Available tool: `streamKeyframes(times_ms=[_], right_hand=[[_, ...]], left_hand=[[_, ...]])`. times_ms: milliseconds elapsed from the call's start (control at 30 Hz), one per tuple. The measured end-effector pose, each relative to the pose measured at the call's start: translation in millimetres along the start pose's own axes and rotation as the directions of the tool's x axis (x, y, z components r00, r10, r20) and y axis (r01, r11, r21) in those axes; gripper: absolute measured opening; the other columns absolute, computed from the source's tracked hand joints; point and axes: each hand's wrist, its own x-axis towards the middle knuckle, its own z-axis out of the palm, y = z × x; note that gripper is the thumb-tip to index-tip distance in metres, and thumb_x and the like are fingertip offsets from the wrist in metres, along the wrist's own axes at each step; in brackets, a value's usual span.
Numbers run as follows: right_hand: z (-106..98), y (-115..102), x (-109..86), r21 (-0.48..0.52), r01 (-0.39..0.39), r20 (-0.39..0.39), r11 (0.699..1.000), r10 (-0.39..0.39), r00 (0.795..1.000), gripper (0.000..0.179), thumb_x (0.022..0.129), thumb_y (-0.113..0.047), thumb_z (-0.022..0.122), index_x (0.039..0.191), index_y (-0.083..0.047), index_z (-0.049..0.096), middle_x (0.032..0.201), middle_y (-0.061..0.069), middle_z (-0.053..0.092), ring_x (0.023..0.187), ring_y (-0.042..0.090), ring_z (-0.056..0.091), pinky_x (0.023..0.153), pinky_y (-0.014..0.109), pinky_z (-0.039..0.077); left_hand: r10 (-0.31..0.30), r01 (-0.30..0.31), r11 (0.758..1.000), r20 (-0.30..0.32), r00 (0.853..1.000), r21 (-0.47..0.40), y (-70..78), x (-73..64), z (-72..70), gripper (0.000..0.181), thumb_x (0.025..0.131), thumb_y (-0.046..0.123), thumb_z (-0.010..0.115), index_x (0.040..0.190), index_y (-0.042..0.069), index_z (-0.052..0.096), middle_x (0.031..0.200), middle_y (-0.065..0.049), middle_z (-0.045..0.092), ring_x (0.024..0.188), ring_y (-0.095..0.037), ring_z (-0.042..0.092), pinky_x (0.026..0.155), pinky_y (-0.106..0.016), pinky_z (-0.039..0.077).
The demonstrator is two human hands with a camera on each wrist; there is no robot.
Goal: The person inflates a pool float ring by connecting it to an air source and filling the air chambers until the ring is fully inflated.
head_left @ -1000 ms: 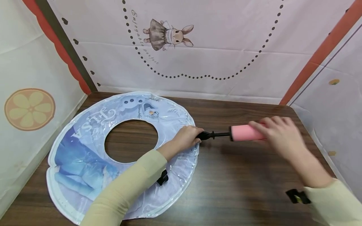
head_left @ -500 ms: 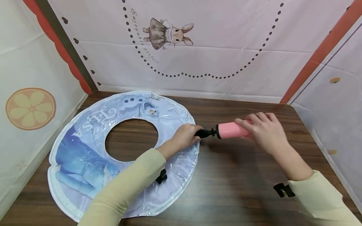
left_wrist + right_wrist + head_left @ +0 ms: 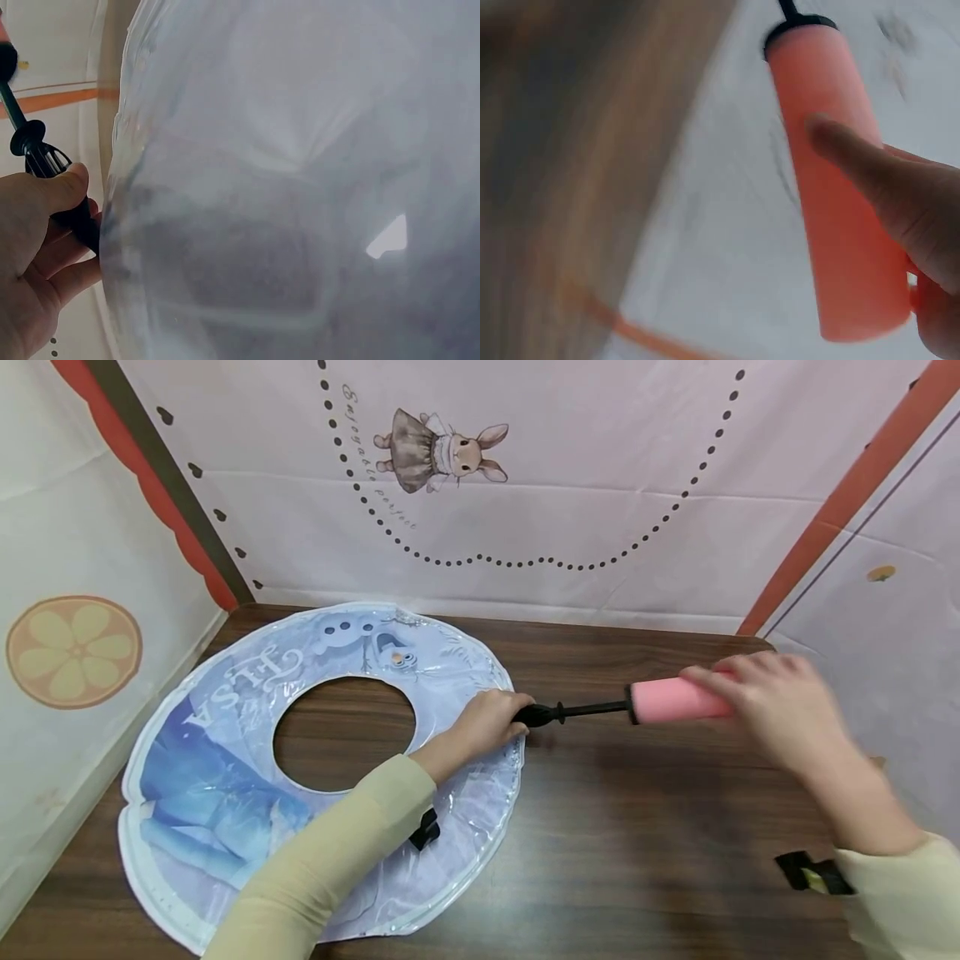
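A round swim ring point(image 3: 420, 893), blue and lilac with a snowman and "ELSA" print, lies on the table at left. My left hand point(image 3: 487, 720) is at its right edge and pinches the black ribbed end point(image 3: 536, 716) of a hand pump between thumb and fingers. In the left wrist view the tip of that black end point(image 3: 81, 221) meets the ring's side point(image 3: 285, 225). My right hand point(image 3: 783, 710) grips the pink pump barrel point(image 3: 671, 700), thumb along it in the right wrist view. A thin black rod point(image 3: 596, 709) shows between the two pump parts.
The dark wood table point(image 3: 600, 860) extends under the pump and to the right. White printed cloth point(image 3: 562, 460) closes off the back and both sides. Through the ring's hole the table point(image 3: 345, 735) shows.
My right hand first slid the barrel left up to the black end, hiding the rod, then drew it right again, baring a long stretch of rod. My left hand stays in place.
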Motion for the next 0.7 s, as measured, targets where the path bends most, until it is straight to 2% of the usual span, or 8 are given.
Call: streamKeyframes(times_ms=[67,167,233,333,500,600,700], right_hand=[[15.7,-15.1,9.0,0.003,0.052,-0.041,0.999,-0.051,0.998,0.057,0.058,-0.008,0.081,0.111,-0.018,0.064,0.091,0.013,0.063,0.085,0.037,0.055,0.067,0.05,0.038],[36.0,-35.9,21.9,0.0,0.086,-0.082,0.996,-0.085,0.993,0.056,0.057,-0.023,0.085,0.109,-0.017,0.066,0.088,0.013,0.063,0.081,0.036,0.056,0.065,0.049,0.039],[43.3,-45.3,27.3,-0.007,0.092,-0.096,0.996,-0.092,0.991,0.057,0.055,-0.029,0.086,0.107,-0.018,0.065,0.086,0.013,0.063,0.081,0.035,0.057,0.065,0.049,0.04],[47.6,-52.3,32.2,-0.015,0.096,-0.112,0.995,-0.097,0.989,0.056,0.056,-0.029,0.086,0.106,-0.019,0.064,0.086,0.012,0.062,0.082,0.035,0.057,0.066,0.049,0.041],[40.9,-43.3,29.5,-0.012,0.097,-0.11,0.995,-0.098,0.989,0.057,0.058,-0.031,0.085,0.109,-0.02,0.063,0.09,0.011,0.062,0.087,0.034,0.056,0.071,0.048,0.04],[31.6,-28.5,20.3,0.008,0.08,-0.078,0.997,-0.079,0.994,0.059,0.058,-0.03,0.084,0.112,-0.021,0.063,0.092,0.011,0.063,0.088,0.034,0.056,0.071,0.048,0.039],[18.9,-9.1,6.4,0.036,0.031,-0.036,0.999,-0.029,0.999,0.062,0.055,-0.021,0.085,0.114,-0.021,0.062,0.094,0.011,0.063,0.089,0.036,0.056,0.074,0.05,0.039]], left_hand=[[0.019,-0.019,0.999,0.004,1.0,0.033,0.7,-0.5,0.9,0.028,0.08,0.018,0.07,0.105,0.009,0.064,0.097,-0.003,0.069,0.089,-0.02,0.065,0.077,-0.036,0.05],[0.052,-0.052,0.996,0.006,0.999,0.075,1.4,-1.2,1.7,0.025,0.081,0.018,0.069,0.104,0.009,0.062,0.095,-0.004,0.069,0.088,-0.02,0.065,0.074,-0.036,0.051],[0.06,-0.06,0.995,0.004,0.998,0.084,1.8,-1.6,2.3,0.026,0.082,0.018,0.068,0.105,0.008,0.062,0.095,-0.005,0.069,0.087,-0.021,0.065,0.073,-0.036,0.051],[0.046,-0.045,0.998,-0.007,0.999,0.05,0.7,-2.1,2.6,0.028,0.082,0.017,0.069,0.107,0.008,0.062,0.096,-0.005,0.069,0.088,-0.021,0.065,0.075,-0.036,0.05],[0.017,-0.017,1.0,-0.018,1.0,0.004,-3.7,-2.1,1.6,0.03,0.08,0.017,0.07,0.108,0.01,0.064,0.097,-0.004,0.069,0.09,-0.019,0.065,0.078,-0.035,0.05],[0.017,-0.017,1.0,-0.004,1.0,0.012,-5.7,-1.3,1.4,0.032,0.08,0.019,0.07,0.11,0.01,0.064,0.098,-0.004,0.069,0.091,-0.019,0.065,0.079,-0.035,0.05],[0.018,-0.018,0.999,0.007,1.0,0.03,-5.9,-0.3,1.7,0.034,0.08,0.02,0.07,0.112,0.01,0.064,0.099,-0.004,0.069,0.092,-0.019,0.065,0.079,-0.035,0.05]])
